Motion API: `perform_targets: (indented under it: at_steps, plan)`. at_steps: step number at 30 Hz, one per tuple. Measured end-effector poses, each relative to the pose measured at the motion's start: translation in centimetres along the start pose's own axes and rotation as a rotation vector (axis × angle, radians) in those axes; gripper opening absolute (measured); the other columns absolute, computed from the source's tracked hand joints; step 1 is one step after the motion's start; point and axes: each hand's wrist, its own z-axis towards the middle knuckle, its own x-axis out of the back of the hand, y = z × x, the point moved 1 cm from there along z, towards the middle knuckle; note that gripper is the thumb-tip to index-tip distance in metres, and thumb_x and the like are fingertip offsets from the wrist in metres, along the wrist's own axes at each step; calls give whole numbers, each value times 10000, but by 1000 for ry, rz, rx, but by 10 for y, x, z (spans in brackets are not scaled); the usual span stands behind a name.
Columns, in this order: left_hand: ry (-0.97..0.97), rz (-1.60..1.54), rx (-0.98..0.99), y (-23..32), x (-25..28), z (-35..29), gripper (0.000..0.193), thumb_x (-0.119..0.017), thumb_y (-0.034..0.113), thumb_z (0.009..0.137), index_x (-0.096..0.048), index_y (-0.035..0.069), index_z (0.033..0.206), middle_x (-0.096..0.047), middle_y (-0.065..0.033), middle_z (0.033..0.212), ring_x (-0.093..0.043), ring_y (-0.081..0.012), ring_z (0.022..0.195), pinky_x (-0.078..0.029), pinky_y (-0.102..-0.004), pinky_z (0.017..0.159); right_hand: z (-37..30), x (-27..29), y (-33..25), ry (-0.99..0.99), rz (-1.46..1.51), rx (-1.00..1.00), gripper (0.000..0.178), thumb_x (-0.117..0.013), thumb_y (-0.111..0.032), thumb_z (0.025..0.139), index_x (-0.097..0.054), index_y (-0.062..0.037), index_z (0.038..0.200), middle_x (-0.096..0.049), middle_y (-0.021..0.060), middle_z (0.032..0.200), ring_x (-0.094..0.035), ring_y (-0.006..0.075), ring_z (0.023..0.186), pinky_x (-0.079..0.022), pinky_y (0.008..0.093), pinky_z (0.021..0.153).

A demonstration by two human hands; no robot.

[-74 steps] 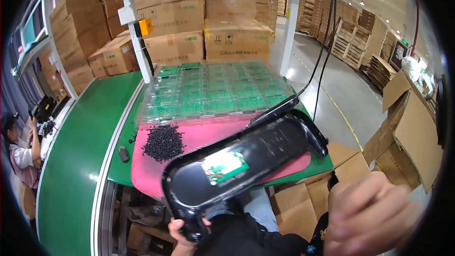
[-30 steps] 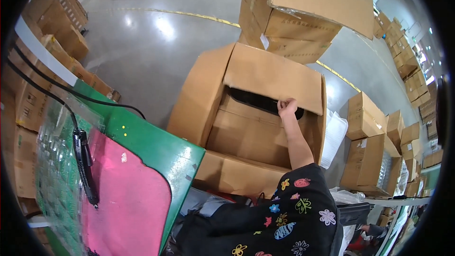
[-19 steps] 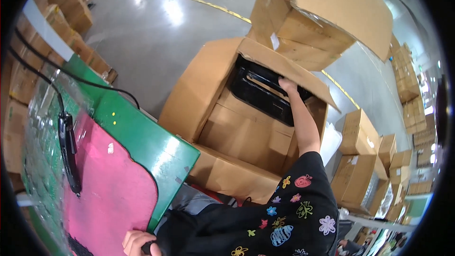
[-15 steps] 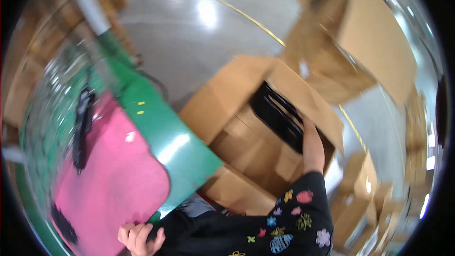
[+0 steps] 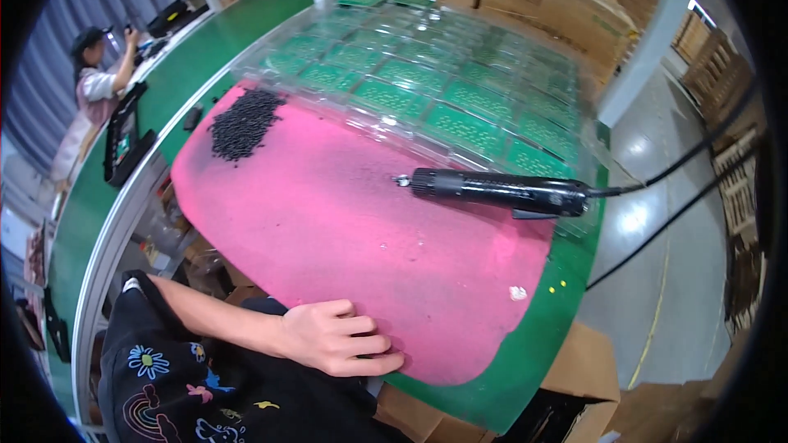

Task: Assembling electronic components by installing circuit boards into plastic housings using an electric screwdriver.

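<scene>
On the pink mat [image 5: 328, 221], the left hand [image 5: 341, 343] lies half-curled, apparently empty (right hand unseen). A snagged cord [image 5: 614, 192] could drag the electric screwdriver [image 5: 497, 189] off.

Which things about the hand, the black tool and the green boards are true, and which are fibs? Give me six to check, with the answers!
1. The black tool with the cord is lying on its side. True.
2. The left hand is at the near edge of the pink mat. True.
3. The left hand has the black tool in its grip. False: the black tool lies apart from the left hand.
4. The far left part of the pink mat is bare. False: a heap of small black pieces is there.
5. The green boards are in clear plastic trays. True.
6. The green boards are closer to the person than the left hand is. False: they are on the far side of the pink mat.
</scene>
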Motion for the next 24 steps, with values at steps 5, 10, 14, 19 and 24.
perform_targets:
  at_steps: [5, 10, 14, 19, 24]
  plan:
    - [-14, -38, -22, -4, -5, 7, 312, -630, 210, 747, -645, 169, 1056, -542, 70, 825, -453, -68, 642, -294, -229, 520, -57, -73, 17, -97, 102, -39, 583, -595, -336, 845, -464, -88, 1357, -486, 181, 1384, -488, 352, 1255, -399, 440, 1049]
    - [-35, -24, 23, -7, -1, 5, 296, -626, 208, 758, -635, 159, 1050, -519, 55, 816, -457, -78, 660, -306, -238, 525, -127, -130, 1, -224, 199, -69, 590, -606, -326, 839, -459, -92, 1360, -493, 182, 1375, -492, 354, 1250, -407, 442, 1041]
    - [-15, -64, 12, -7, -3, 4, 274, -599, 195, 782, -625, 152, 1051, -517, 40, 835, -469, -90, 680, -322, -244, 538, -174, -159, -2, -333, 246, -70, 596, -615, -318, 833, -455, -95, 1362, -499, 183, 1368, -496, 355, 1245, -414, 443, 1034]
    - [33, -71, 29, -5, -6, 6, 253, -571, 197, 802, -617, 137, 1043, -521, 37, 841, -488, -97, 709, -351, -244, 563, -226, -155, 14, -411, 246, -136, 604, -626, -308, 827, -450, -99, 1365, -505, 184, 1359, -501, 357, 1240, -422, 445, 1026]
    - [89, -135, 11, -7, -3, -1, 290, -564, 199, 795, -605, 130, 1074, -511, 40, 842, -489, -94, 734, -350, -239, 572, -273, -81, 61, -401, 152, -295, 613, -637, -298, 820, -445, -102, 1368, -512, 185, 1350, -506, 359, 1235, -431, 447, 1017]
